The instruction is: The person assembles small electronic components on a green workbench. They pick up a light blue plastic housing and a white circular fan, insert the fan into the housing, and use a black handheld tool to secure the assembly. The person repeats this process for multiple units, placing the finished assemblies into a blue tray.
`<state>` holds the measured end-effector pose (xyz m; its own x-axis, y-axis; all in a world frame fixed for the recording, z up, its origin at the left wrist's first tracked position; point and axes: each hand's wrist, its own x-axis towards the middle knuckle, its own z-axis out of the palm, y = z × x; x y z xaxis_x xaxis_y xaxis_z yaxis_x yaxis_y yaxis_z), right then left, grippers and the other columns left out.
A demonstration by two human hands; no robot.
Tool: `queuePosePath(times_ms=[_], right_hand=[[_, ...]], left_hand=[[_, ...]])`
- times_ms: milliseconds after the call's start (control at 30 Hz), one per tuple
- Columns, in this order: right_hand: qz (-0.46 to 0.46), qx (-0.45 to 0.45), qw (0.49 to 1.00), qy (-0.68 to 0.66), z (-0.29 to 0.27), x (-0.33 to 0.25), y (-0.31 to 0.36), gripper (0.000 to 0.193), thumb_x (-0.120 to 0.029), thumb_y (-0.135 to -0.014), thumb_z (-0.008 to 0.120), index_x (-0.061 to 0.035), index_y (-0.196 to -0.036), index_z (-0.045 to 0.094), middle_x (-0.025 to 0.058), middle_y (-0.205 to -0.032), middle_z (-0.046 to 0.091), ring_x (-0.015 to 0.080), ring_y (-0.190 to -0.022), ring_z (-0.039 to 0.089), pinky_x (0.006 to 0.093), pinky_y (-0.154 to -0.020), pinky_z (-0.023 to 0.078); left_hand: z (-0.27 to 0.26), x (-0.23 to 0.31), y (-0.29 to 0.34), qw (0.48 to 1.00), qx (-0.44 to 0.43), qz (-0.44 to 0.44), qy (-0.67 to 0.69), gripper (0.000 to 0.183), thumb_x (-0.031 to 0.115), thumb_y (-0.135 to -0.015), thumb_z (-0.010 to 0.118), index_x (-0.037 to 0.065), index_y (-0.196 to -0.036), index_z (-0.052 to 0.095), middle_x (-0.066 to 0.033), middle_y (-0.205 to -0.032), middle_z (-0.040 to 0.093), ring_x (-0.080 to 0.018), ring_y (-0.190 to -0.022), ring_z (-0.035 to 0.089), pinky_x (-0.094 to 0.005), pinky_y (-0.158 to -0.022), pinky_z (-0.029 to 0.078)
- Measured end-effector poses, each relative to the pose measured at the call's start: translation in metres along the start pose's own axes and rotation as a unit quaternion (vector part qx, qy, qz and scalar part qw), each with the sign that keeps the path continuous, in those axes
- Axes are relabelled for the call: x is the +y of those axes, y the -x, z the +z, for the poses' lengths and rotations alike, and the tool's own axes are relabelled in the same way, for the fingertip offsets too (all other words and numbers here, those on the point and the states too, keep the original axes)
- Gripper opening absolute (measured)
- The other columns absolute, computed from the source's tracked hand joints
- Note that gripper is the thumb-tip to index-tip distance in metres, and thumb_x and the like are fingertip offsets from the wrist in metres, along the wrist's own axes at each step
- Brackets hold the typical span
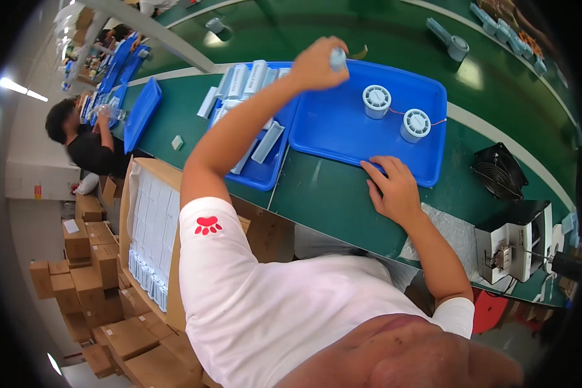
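Observation:
My left hand is stretched out over the far left corner of a blue tray. Its fingers are closed around a small pale blue part, mostly hidden by the hand. Inside that tray stand two pale blue round housings with slotted tops: one housing in the middle and another housing further right, with a thin red wire between them. At the tray's near edge, my right hand lies with fingers spread, fingertips at the rim, holding nothing.
Left of it, a second blue tray carries several pale blue long pieces. A black fan and a white-and-black bench device stand at right. A large open carton sits at left. Beyond runs a green conveyor with scattered parts.

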<state>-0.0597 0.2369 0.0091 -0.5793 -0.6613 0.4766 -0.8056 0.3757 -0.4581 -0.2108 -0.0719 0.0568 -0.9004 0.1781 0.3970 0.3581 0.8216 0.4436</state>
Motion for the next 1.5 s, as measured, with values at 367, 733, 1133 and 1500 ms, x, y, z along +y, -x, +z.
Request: queuePosePath(times_ms=[367, 733, 1133, 1500], right_hand=[[-0.015, 0.019, 1.000, 0.014, 0.004, -0.006, 0.003, 0.043, -0.006, -0.080, 0.071, -0.0068, -0.123, 0.069, 0.0146, -0.118, 0.064, 0.0350, -0.111, 0.060, 0.0446, -0.095, 0.049], [-0.016, 0.002, 1.000, 0.010, 0.005, -0.006, 0.017, 0.038, -0.003, -0.091, 0.067, -0.0046, -0.128, 0.068, 0.0175, -0.128, 0.062, 0.0352, -0.119, 0.059, 0.0417, -0.103, 0.047], [-0.011, 0.035, 0.999, -0.001, 0.001, -0.007, 0.009, 0.031, -0.001, -0.088, 0.068, -0.0024, -0.120, 0.070, 0.0161, -0.123, 0.064, 0.0337, -0.115, 0.061, 0.0411, -0.099, 0.049], [-0.312, 0.268, 0.675, -0.612, -0.172, -0.096, 0.026, 0.013, -0.015, -0.087, 0.071, -0.0032, -0.083, 0.071, 0.0068, -0.083, 0.069, 0.0205, -0.075, 0.066, 0.0298, -0.070, 0.049]], left_hand=[[0.026, 0.056, 0.098, 0.999, 0.028, -0.003, -0.015, 0.066, 0.038, -0.084, 0.077, 0.005, -0.137, 0.054, -0.0228, -0.131, 0.055, -0.0415, -0.123, 0.055, -0.0466, -0.103, 0.048], [-0.066, 0.009, 0.178, 0.892, -0.010, -0.239, -0.383, 0.055, 0.042, -0.083, 0.073, 0.012, -0.128, 0.065, -0.0181, -0.129, 0.059, -0.0381, -0.121, 0.054, -0.0521, -0.098, 0.047], [-0.058, -0.020, 0.179, 0.914, -0.001, -0.189, -0.359, 0.031, 0.037, -0.085, 0.072, 0.018, -0.109, 0.077, -0.0133, -0.121, 0.064, -0.0356, -0.110, 0.064, -0.0479, -0.090, 0.052], [-0.047, -0.027, 0.183, 0.954, 0.078, -0.121, -0.264, 0.020, 0.025, -0.087, 0.071, 0.022, -0.106, 0.075, -0.0030, -0.118, 0.065, -0.0237, -0.093, 0.069, -0.0459, -0.086, 0.048]])
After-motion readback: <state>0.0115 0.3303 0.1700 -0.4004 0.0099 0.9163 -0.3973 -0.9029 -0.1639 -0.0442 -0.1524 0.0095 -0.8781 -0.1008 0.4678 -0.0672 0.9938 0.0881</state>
